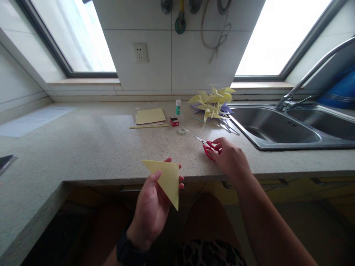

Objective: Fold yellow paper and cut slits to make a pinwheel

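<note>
The folded paper triangle (pixel 166 179) is pale yellow, as are the paper pinwheels (pixel 212 103), which lie over bluish-purple pieces. The stack of paper sheets (pixel 150 115) is the same pale yellow. The scissors (pixel 209 146) have red handles and silvery blades. The tabletop (pixel 97 147) is beige with fine speckles. The glue stick (pixel 178 107) is white with a green band. The small box (pixel 174 121) is red. The sink (pixel 277 129) is grey steel. The wristband (pixel 126 253) is black. The wall tiles (pixel 172 51) are white.

The single head-worn camera looks forward and down from close above the speckled beige stone countertop (pixel 91 147), facing the white tiled wall (pixel 177 55) between two bright windows, with the stainless steel sink (pixel 280 129) off to the right and the person's own lap at the bottom edge.
</note>
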`<act>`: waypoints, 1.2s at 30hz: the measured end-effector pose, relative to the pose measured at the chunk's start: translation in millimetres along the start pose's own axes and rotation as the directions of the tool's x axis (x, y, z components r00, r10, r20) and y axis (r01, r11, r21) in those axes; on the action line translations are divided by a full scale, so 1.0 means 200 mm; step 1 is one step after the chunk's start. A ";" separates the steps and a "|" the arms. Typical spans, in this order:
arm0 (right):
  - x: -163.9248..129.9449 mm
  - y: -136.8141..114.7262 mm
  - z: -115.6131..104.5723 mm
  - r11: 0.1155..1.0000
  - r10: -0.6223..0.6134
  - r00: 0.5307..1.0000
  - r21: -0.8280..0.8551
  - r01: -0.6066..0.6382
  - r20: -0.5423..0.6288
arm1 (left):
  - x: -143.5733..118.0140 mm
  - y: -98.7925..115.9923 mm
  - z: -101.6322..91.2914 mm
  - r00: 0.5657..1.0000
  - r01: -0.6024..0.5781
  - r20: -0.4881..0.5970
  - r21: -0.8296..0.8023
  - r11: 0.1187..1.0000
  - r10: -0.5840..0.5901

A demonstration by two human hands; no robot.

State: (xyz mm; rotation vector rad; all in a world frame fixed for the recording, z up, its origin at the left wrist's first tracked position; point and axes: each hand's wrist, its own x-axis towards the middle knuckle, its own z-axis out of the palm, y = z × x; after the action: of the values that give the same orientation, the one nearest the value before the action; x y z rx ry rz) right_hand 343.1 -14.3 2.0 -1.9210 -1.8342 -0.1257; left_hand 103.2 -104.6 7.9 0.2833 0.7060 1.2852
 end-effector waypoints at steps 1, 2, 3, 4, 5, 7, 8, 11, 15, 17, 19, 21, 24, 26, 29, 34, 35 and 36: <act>0.01 0.01 0.01 1.000 0.002 1.000 -0.031 -0.002 -0.012 | 0.00 0.00 0.00 1.000 0.004 0.008 0.001 1.000 -0.004; 0.02 0.02 0.01 0.998 -0.001 1.000 -0.061 0.000 -0.022 | -0.01 0.01 0.00 1.000 0.007 0.010 0.002 1.000 -0.007; 0.04 0.03 0.01 0.996 -0.007 1.000 -0.088 0.004 -0.029 | -0.01 0.01 0.00 1.000 0.012 0.009 0.003 1.000 -0.012; 0.04 0.03 0.01 0.994 -0.013 0.999 -0.107 0.009 -0.034 | -0.01 0.01 0.00 1.000 0.016 0.006 0.002 1.000 -0.016; 0.05 0.04 0.01 0.993 -0.021 0.999 -0.118 0.017 -0.035 | -0.01 0.01 0.00 1.000 0.019 0.002 0.002 1.000 -0.019; 0.06 0.05 0.01 0.989 -0.050 0.998 -0.140 0.045 -0.030 | -0.02 0.01 0.01 1.000 0.025 -0.001 0.000 1.000 -0.025; 0.05 0.04 0.01 0.987 -0.066 0.997 -0.151 0.061 -0.027 | -0.02 0.01 0.01 1.000 0.027 0.002 -0.002 1.000 -0.027; 0.04 0.03 0.01 0.979 -0.106 0.994 -0.180 0.100 -0.024 | -0.01 0.00 0.01 0.999 0.034 0.022 -0.013 0.999 -0.034; 0.02 0.02 0.03 0.968 -0.147 0.988 -0.210 0.136 -0.038 | -0.01 0.00 0.01 0.998 0.046 0.053 -0.027 0.999 -0.045; 0.02 0.02 0.04 0.964 -0.162 0.985 -0.220 0.147 -0.051 | -0.01 0.00 0.01 0.996 0.056 0.075 -0.036 0.998 -0.053; 0.02 0.02 0.04 0.963 -0.168 0.983 -0.229 0.146 -0.081 | -0.01 0.01 0.01 0.993 0.064 0.098 -0.048 0.997 -0.059; 0.01 0.00 0.02 0.970 -0.162 0.976 -0.205 0.130 -0.145 | -0.02 0.02 0.01 0.991 0.070 0.115 -0.054 0.996 -0.063; -0.08 -0.10 -0.03 0.985 -0.148 0.955 0.052 0.167 -0.255 | -0.02 0.02 0.01 0.990 0.076 0.126 -0.047 0.996 -0.069; -0.18 -0.22 -0.07 0.889 -0.153 0.968 0.401 0.223 -0.200 | -0.03 0.01 0.02 0.990 0.075 0.124 -0.048 0.996 -0.069; -0.35 -0.41 -0.10 0.734 -0.221 0.975 0.659 0.165 0.002 | -0.04 -0.02 0.03 0.991 0.047 0.126 -0.054 0.997 -0.040; -0.47 -0.54 -0.06 0.611 -0.207 0.975 0.789 0.065 0.080 | -0.06 -0.03 0.04 0.995 -0.017 0.099 0.031 0.999 0.014; -0.47 -0.54 -0.05 0.596 -0.190 0.979 0.801 0.052 0.077 | -0.07 -0.02 0.03 0.995 -0.021 0.096 0.044 0.999 0.017; -0.47 -0.53 -0.04 0.579 -0.177 0.981 0.815 0.036 0.082 | -0.07 -0.02 0.02 0.995 -0.025 0.096 0.051 0.998 0.020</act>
State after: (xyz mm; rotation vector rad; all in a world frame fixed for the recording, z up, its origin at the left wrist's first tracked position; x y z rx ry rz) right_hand 233.0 -105.9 1.9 -1.1619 -1.6483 0.7425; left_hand 108.1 -118.6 13.5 0.3938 0.6568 1.2673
